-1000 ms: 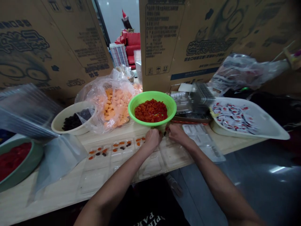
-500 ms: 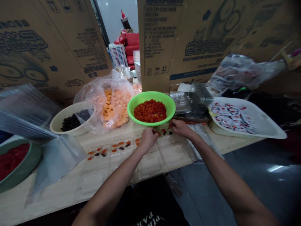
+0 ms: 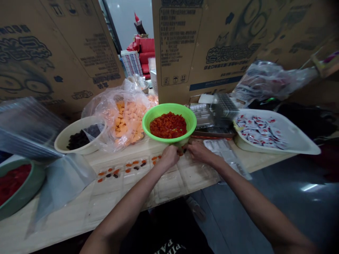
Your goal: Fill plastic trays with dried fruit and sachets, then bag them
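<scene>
My left hand (image 3: 168,155) and my right hand (image 3: 196,150) meet just below a green bowl (image 3: 153,114) of red pieces. Both have fingers curled, pinching small red pieces over a clear compartment tray (image 3: 169,183) on the wooden table (image 3: 66,215). What each hand grips is too small to name. Compartments (image 3: 135,165) to the left hold a few orange, red and dark pieces.
A cream bowl (image 3: 66,135) of dark pieces and a plastic bag (image 3: 127,116) of orange pieces lie to the left. A dark green bowl (image 3: 21,194) sits far left, a white tray (image 3: 299,141) of sachets right. Cardboard boxes (image 3: 225,38) stand behind. Stacked clear trays (image 3: 214,113) rest behind the green bowl.
My hands spread apart over the tray half a second ago, and have come back together below the green bowl. The view has shifted slightly.
</scene>
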`<state>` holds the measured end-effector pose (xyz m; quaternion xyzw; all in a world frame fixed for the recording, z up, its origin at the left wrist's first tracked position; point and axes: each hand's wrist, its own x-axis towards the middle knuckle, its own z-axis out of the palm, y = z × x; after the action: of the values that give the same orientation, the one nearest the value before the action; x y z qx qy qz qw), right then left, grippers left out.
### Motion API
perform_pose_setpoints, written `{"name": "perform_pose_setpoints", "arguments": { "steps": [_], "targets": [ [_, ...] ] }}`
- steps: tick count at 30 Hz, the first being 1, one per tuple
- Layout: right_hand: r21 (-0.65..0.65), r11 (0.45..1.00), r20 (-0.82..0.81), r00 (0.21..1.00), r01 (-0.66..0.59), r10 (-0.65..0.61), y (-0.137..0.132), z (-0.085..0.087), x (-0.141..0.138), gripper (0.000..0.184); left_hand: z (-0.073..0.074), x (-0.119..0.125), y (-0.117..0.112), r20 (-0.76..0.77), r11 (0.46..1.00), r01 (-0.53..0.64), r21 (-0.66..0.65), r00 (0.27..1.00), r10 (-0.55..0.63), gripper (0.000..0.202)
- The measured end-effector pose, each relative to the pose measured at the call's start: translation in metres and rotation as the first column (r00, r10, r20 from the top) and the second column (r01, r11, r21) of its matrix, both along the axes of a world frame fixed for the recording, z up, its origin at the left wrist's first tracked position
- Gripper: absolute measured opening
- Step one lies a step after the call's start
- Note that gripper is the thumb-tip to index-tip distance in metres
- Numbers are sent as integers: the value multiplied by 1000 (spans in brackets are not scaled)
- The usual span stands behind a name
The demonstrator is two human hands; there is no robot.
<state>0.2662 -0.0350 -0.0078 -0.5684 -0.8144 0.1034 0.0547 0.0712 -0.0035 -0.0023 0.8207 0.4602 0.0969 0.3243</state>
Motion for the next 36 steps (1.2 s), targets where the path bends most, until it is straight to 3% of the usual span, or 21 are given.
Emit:
{"name": "perform_pose_setpoints", "arguments": {
  "steps": [3,6,9,13,17,24,29,36],
  "targets": [
    [-16,998,156,986,62,-59,-2,3,-14,28,4,-3,5,-34,994,0,106,999,3,37],
    [-21,997,227,972,73,-66,-1,7,-20,26,5,-4,10,-154,983,98,155,985,-74,32],
    [-16,997,140,988,72,-69,3,10,-12,23,1,0,12,-275,974,149,171,957,-98,27],
    [56,974,-31,976,218,-216,10,13,17,27,-5,6,10,-317,976,90,200,948,-23,30],
    [12,974,-5,974,225,-225,12,16,33,34,-5,7,6,-319,975,55,213,948,16,32],
    [-51,985,213,966,163,-149,15,15,15,29,-5,19,2,-253,971,42,237,967,20,35],
    [-51,983,150,974,179,-169,21,8,16,30,-8,32,5,-245,978,49,205,970,3,33],
    [17,987,126,979,160,-161,10,2,19,37,-4,26,-3,-214,974,96,206,976,-51,34]
  ]
}}
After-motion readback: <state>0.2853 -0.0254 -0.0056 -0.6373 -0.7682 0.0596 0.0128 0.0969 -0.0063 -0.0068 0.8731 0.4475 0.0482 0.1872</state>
